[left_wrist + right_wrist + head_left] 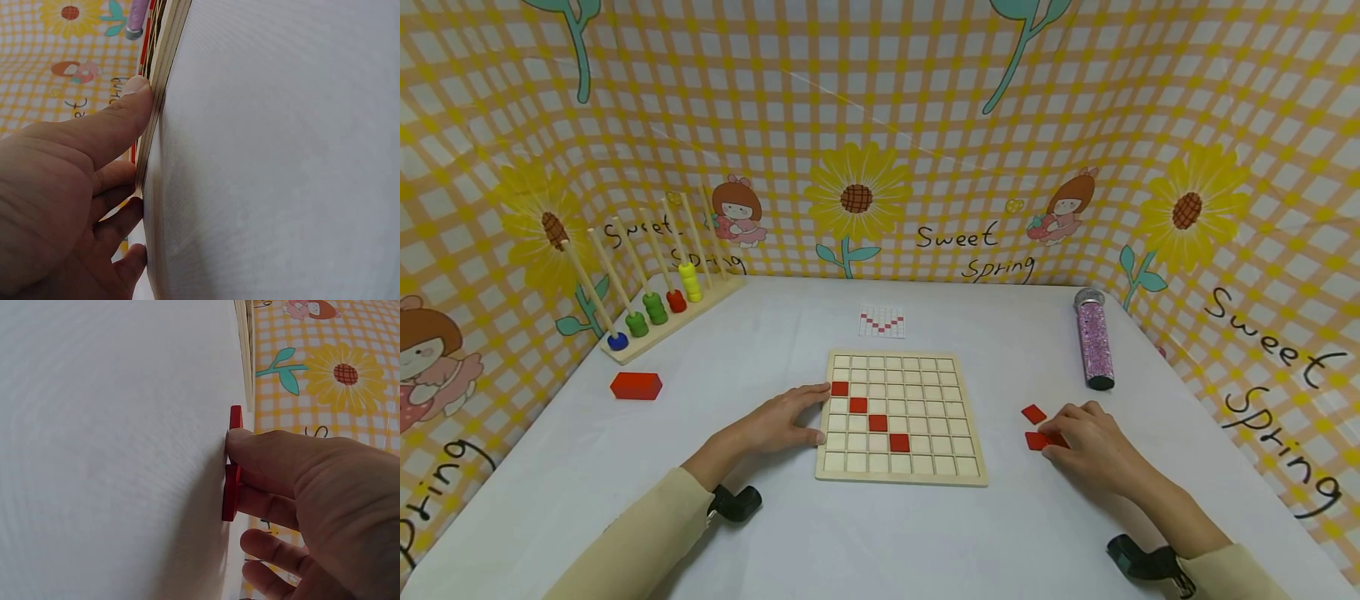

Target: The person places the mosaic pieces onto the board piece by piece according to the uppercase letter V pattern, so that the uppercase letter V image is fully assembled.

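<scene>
A square wooden grid board [901, 481] lies flat on the table, with several red square tiles [877, 423] in its cells, stepping diagonally down from the left column. Against the board's left edge rests my left hand [778, 419], thumb and fingertips touching the rim, fingers fairly straight. My right hand [1093, 446] is right of the board, low over loose red tiles. Its thumb and fingers pinch one red tile [231, 492], partly hidden by the hand in the head view. Two more loose tiles, one upper [1033, 414] and one lower [1036, 441], lie beside the fingertips.
Behind the board lies a small pattern card [882, 322] with a red V shape. A wooden peg abacus [662, 321] with coloured beads and a red block [636, 386] are at left. A glittery pink microphone [1095, 342] lies at right. Patterned cloth walls surround the table.
</scene>
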The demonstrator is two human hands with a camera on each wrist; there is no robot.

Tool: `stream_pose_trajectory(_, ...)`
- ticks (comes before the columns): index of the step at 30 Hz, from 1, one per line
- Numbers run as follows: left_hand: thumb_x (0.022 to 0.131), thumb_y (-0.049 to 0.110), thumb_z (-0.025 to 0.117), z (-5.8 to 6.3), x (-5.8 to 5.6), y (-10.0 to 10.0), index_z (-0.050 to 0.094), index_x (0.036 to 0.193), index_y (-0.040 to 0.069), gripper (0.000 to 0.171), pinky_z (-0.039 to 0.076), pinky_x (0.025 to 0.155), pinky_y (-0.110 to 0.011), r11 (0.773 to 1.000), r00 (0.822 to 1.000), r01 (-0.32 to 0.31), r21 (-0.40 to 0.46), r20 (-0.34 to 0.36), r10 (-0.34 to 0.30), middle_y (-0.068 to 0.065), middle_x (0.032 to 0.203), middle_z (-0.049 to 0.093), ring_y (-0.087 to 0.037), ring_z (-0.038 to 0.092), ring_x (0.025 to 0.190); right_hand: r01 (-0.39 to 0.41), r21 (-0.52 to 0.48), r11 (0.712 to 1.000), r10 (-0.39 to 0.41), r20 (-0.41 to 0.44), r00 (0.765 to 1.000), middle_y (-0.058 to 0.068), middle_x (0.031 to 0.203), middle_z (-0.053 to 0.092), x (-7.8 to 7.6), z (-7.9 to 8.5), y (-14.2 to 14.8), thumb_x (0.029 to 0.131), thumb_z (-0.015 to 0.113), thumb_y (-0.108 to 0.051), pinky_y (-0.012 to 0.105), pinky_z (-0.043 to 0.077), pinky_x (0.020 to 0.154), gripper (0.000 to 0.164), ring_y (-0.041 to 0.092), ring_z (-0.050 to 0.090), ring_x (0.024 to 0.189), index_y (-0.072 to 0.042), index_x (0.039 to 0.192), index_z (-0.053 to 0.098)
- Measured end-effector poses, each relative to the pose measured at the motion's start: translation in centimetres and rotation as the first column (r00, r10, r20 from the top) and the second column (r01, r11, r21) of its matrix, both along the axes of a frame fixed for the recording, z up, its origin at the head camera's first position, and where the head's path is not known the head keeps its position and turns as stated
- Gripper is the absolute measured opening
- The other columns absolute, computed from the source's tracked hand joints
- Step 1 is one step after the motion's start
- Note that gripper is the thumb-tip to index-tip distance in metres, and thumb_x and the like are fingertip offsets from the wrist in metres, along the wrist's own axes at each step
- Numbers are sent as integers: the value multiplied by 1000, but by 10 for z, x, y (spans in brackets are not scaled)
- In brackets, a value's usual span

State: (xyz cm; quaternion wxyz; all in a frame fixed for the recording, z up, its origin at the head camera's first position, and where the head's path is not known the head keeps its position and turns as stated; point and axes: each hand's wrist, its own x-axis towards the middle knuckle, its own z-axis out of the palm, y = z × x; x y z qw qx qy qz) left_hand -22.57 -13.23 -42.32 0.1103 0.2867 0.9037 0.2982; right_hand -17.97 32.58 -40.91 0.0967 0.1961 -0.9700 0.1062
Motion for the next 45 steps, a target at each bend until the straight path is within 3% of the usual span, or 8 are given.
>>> stream_pose_trajectory(8,86,30,68,-1,-1,0,40,142,3,68,26,113,-52,1000,1000,2,-3,-2,-2,-11,154,31,-33,26,143,5,1,1000,-5,0,1000,-1,87,65,-1,-1,1,73,78,-16,35,37,71,19,22,49,88,-11,91,74)
stream_pose_trajectory(22,86,30,69,0,0,1,39,143,5,70,26,114,-50,1000,1000,-11,-7,17,11,-8,155,31,-30,25,144,-27,-32,999,25,-76,997,0,88,64,3,5,-13,73,79,-17,33,36,70,19,15,43,84,-9,89,72)
stream_pose_trajectory(30,86,30,69,0,1,0,39,143,5,70,26,115,-50,1000,1000,-11,0,16,11,-7,155,31,-29,25,144,-84,-44,995,76,-175,982,-1,85,64,2,4,-29,70,80,-15,32,37,70,19,14,45,82,-9,86,72)
stream_pose_trajectory(45,86,29,69,2,2,-2,39,143,3,69,26,114,-52,1000,1000,3,-2,1,-3,-10,154,32,-32,26,143,-86,-6,996,84,-168,982,2,87,65,-3,6,-59,70,82,-20,34,39,72,23,18,48,85,-9,88,73)
